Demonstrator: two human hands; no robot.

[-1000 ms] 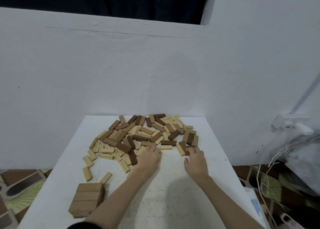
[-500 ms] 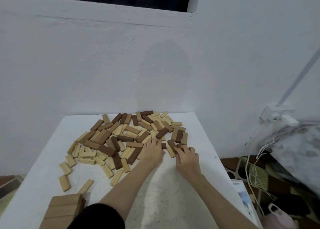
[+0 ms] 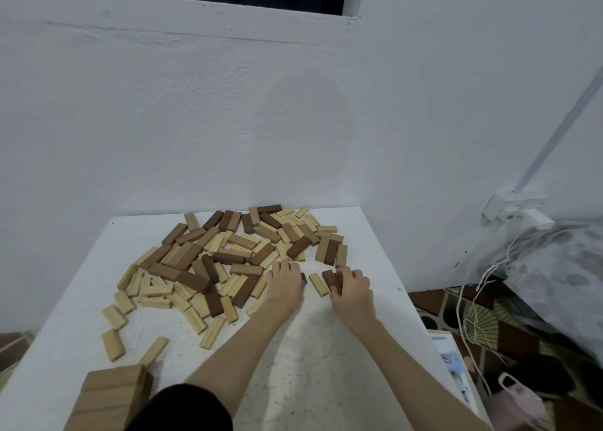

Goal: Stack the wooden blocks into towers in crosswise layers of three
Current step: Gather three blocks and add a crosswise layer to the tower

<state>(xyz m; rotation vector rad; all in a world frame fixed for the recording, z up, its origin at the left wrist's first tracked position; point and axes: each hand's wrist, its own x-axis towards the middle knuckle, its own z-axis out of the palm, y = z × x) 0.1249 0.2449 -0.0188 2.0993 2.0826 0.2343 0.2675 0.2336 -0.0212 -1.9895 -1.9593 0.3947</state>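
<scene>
A heap of loose wooden blocks (image 3: 228,257), pale, mid-brown and dark, covers the far half of the white table (image 3: 326,381). My left hand (image 3: 284,283) lies palm down at the heap's near right edge, covering a dark block whose end shows at its right side. My right hand (image 3: 352,290) is curled around a dark brown block (image 3: 330,279) just right of it. A single pale block (image 3: 319,284) lies between the two hands. A started tower (image 3: 111,398) of mid-brown blocks stands at the near left, partly cut off by the frame.
A white wall rises directly behind the table. Off the table's right edge are white cords (image 3: 473,300), a wall socket box (image 3: 509,207), a patterned cloth bundle (image 3: 561,283) and floor clutter. Stray pale blocks (image 3: 112,345) lie near the tower.
Both hands reached from the table's bare middle into the heap's near right edge. My right hand closed on a dark block and drew it slightly away from the pile.
</scene>
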